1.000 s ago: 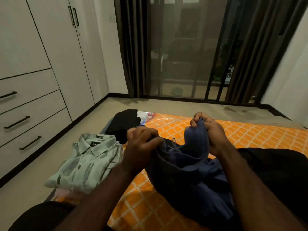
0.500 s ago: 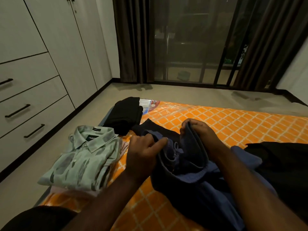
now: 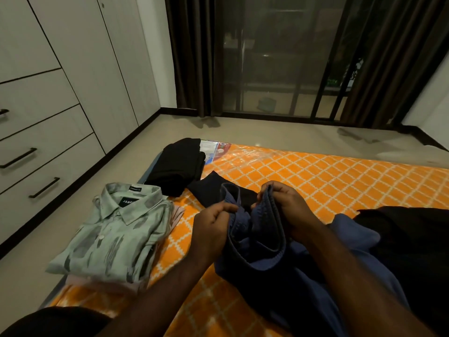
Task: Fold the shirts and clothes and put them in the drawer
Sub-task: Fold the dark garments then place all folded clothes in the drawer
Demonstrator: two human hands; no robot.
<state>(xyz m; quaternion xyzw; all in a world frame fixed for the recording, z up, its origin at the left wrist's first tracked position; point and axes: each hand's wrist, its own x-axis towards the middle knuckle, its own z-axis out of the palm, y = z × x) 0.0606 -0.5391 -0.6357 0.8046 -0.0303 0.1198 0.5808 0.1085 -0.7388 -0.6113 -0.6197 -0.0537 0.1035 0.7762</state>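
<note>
You are lowering the crumpled navy-blue knit garment (image 3: pixel 264 244) toward the orange diamond-patterned mattress (image 3: pixel 315 176). A second ago you were holding its ribbed edge up in front of you; now both hands are sitting lower and closer to the bedding, and the cloth is bunching between them. Your left hand (image 3: pixel 211 229) is pinching a fold of the blue fabric between thumb and curled fingers. Your right hand (image 3: pixel 286 210) is gripping the ribbed band, with the fingers wrapped over its top edge. The rest of the garment is trailing down over your lap and onto the mattress, still unfolded.

Your head is also tipping downward, so more of the bed is showing than before. The folded pale-green printed collared shirt (image 3: pixel 114 234) is lying on top of a pinkish folded piece at the left edge of the mattress, and the folded black garment (image 3: pixel 177 166) is resting just beyond it, near the far corner. Neither one is moving. The white wardrobe drawers with black bar handles (image 3: pixel 43 164) are standing closed on your left, well apart from the stacks.

By the look of it, you are finding the garment's edges so you can spread it flat for folding. Two piles are waiting, and nothing is going into a drawer yet.
</note>
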